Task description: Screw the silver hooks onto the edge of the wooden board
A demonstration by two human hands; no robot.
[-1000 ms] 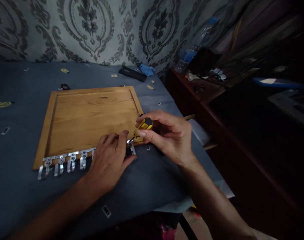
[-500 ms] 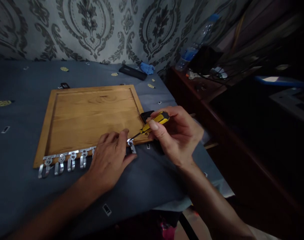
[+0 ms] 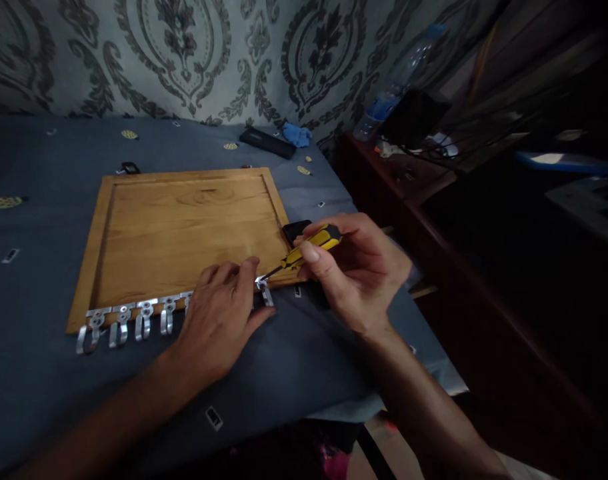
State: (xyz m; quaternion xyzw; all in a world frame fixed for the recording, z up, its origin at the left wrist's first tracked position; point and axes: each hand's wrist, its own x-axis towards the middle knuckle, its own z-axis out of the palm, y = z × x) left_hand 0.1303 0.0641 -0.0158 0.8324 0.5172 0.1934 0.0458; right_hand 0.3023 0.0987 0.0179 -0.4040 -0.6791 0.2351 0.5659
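Note:
A yellow-and-black screwdriver [image 3: 311, 246] is pinched in the fingers of my right hand [image 3: 361, 273], tilted down to the left. Its tip meets the right end of a silver metal hook rail [image 3: 147, 308]. This rail, with several double-pronged hooks, lies along the near edge of a framed wooden board [image 3: 184, 227]. My left hand [image 3: 221, 317] grips the rail near that end, fingers over the board and thumb by the last hook [image 3: 267, 294]. It covers the rail's middle hooks. Whether a screw sits under the tip is too small to tell.
The board lies on a dark blue patterned cloth [image 3: 49, 400]. Behind it are a black case [image 3: 267, 142] and a crumpled blue cloth [image 3: 297, 135]. A dark flat object [image 3: 297, 230] is beside the board. To the right, a wooden desk [image 3: 374, 163] holds a plastic bottle [image 3: 377, 113] and cables.
The view has shifted slightly. My right hand and the screwdriver stay at the rail's right end, and my left hand keeps its hold with hardly any movement.

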